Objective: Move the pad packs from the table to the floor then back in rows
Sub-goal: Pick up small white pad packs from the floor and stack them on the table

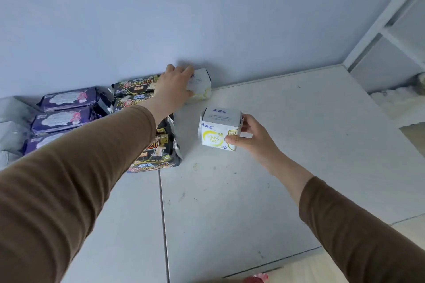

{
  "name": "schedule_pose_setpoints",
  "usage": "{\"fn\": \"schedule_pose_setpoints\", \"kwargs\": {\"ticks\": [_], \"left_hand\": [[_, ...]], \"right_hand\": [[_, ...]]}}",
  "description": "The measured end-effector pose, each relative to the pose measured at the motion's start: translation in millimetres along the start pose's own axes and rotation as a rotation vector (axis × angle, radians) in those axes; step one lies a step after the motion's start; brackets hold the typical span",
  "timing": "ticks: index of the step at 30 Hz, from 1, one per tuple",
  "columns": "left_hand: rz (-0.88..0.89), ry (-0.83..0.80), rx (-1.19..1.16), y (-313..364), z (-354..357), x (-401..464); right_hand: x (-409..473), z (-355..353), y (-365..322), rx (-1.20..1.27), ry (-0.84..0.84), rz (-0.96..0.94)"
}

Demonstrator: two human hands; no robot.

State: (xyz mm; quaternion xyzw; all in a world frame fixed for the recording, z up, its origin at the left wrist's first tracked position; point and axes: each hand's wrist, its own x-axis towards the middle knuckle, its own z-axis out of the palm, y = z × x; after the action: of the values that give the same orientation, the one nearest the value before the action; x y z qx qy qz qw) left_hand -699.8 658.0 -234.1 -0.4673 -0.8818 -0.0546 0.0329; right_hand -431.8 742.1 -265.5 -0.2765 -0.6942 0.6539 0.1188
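Brown sleeves fill the near frame, both arms reaching out over the white table [287, 167].

Right hand [249, 138] pinches a small white-and-yellow pad pack [218, 130] by its right side, thumb on the front face, fingers behind. Can't tell if the pack sits on the table or is just off it.

Left hand [176, 85] is extended to the back edge, fingers curled around a second white pack [201, 85] that touches or nearly touches the wall [207, 18]. That pack sits just right of the black packs [158, 145].

Layout so far, left to right:
- grey-white packs [11, 128] at the far left, partly out of frame
- purple packs [66, 110] in a front-to-back line
- black packs, same arrangement, partly hidden by the left arm
- white packs, new row just starting at the wall

Step, my read: return leg, rebuilding rows on the table. Left hand is seating the first white pack; right hand has the next one staged.

Next move needs: left hand lets go, right-hand pack goes directly in front of the wall pack, flush with it, and square to the black row. Packs are light and soft, so they'll likely skew if pushed off-centre.

Something red [257, 279] shows at the bottom edge, too cropped to identify.
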Motion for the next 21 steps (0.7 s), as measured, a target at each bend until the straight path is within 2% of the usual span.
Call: {"fn": "schedule_pose_setpoints", "kwargs": {"ticks": [4,9,15,21], "left_hand": [[-0.032,-0.009,-0.04,-7.5,2.0,4.9],[0.001,-0.106,-0.013,-20.7,-16.6,2.4],[-0.047,0.016,-0.175,-28.3,-34.5,-36.8],[-0.087,0.044,-0.144,-19.4,-37.9,-83.4]], "right_hand": [[22.1,4.8,-1.7,-0.021,-0.023,-0.015],[59.1,10.7,-13.8,-0.13,-0.097,-0.059],[108.1,19.5,-25.7,-0.327,-0.214,-0.078],[121.4,29.4,-20.0,-0.381,-0.164,-0.067]]}}
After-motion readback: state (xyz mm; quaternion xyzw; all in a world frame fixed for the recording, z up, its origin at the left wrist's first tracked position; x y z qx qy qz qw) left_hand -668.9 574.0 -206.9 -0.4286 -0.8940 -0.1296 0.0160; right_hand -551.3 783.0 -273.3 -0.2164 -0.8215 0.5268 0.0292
